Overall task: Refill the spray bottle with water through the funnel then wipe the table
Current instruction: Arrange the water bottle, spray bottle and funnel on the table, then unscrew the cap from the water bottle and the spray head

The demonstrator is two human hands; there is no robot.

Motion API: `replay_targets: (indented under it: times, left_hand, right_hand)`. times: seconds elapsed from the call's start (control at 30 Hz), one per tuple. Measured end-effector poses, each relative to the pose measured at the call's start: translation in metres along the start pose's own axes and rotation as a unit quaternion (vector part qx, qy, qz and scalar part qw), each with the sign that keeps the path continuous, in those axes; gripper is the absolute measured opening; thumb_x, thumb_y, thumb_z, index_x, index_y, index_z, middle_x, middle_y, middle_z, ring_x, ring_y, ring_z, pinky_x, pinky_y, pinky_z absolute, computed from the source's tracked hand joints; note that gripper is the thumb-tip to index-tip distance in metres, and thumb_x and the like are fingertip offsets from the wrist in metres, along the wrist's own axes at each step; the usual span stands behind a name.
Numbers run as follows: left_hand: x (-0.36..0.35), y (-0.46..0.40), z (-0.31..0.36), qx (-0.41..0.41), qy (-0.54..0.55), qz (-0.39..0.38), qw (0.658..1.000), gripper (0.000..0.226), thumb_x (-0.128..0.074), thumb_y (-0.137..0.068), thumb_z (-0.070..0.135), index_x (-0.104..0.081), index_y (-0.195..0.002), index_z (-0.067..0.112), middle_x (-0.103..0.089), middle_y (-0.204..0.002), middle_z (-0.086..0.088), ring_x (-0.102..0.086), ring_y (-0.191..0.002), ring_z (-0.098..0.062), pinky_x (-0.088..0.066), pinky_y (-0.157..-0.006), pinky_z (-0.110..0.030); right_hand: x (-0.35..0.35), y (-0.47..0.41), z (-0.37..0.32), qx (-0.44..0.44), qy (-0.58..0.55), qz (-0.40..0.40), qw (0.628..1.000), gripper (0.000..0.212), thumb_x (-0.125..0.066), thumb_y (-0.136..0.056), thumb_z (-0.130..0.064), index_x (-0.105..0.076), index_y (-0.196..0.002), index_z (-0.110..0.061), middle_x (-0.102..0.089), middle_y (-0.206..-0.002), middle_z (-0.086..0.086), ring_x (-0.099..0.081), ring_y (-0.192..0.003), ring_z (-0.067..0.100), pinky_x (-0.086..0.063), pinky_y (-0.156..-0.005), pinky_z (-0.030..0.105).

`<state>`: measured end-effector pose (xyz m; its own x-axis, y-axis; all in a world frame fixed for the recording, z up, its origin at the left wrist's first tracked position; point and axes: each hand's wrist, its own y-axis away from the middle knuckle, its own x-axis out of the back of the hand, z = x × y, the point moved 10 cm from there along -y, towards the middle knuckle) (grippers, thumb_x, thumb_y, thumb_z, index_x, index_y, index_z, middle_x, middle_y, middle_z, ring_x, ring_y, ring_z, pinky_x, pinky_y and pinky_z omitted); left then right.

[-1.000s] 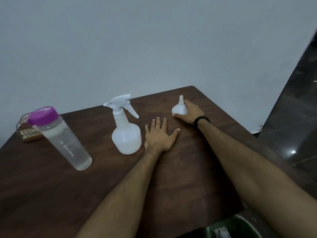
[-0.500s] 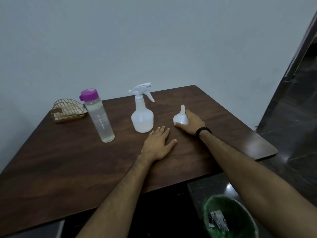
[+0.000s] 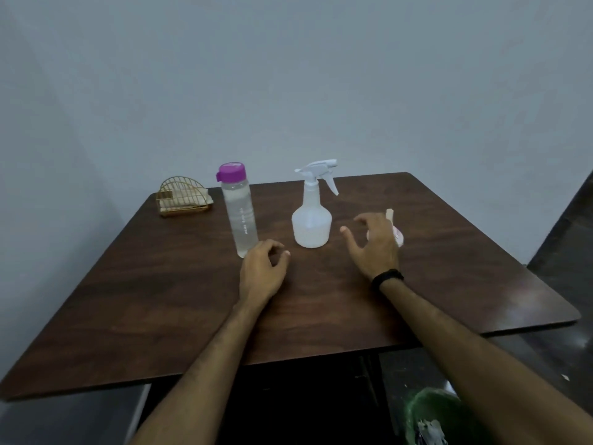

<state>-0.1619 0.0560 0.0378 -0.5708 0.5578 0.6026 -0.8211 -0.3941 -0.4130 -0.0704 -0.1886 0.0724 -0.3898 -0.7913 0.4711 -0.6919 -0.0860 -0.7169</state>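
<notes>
A white spray bottle (image 3: 311,221) with its trigger head screwed on stands upright at the middle of the dark wooden table (image 3: 154,303). Left of it stands a clear water bottle (image 3: 241,216) with a purple cap. A white funnel (image 3: 390,216) sits spout-up to the right, mostly hidden behind my right hand (image 3: 373,248). That hand hovers between funnel and spray bottle, fingers spread and curved, holding nothing. My left hand (image 3: 261,271) lies near the water bottle's base with loosely curled fingers and holds nothing.
A gold wire napkin holder (image 3: 184,198) with paper napkins stands at the table's far left, near the wall. A green waste bin (image 3: 428,415) sits on the floor under the table's near right edge.
My right hand let go of the funnel and moved left toward the spray bottle. My left hand lifted from lying flat, curled its fingers and shifted toward the water bottle. The view pulled back.
</notes>
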Motion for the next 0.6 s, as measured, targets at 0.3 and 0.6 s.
replay_targets:
  times: [0.3,0.6]
  left_hand:
    - [0.069,-0.002,-0.030,0.066,0.083,0.192,0.976,0.016,-0.070,-0.085,0.036,-0.060,-0.080,0.025,-0.059,-0.067,0.006,-0.059,-0.065,-0.012,-0.055,-0.065,-0.042]
    - [0.114,-0.078,-0.012,0.037,0.158,0.164,0.973,0.063,-0.080,-0.080,0.038,-0.049,-0.131,0.019,-0.059,-0.116,0.001,-0.059,-0.102,-0.012,-0.053,-0.085,-0.028]
  right_hand:
    - [-0.134,0.029,-0.114,0.020,-0.117,-0.213,0.970,0.056,-0.072,-0.084,-0.041,-0.049,-0.131,-0.019,-0.055,-0.128,-0.001,-0.053,-0.117,0.013,-0.050,-0.098,0.035]
    - [-0.201,0.028,-0.113,-0.108,-0.206,-0.387,0.892,0.104,-0.075,-0.074,-0.063,-0.017,-0.154,-0.031,-0.043,-0.154,-0.001,-0.046,-0.137,0.023,-0.043,-0.110,0.045]
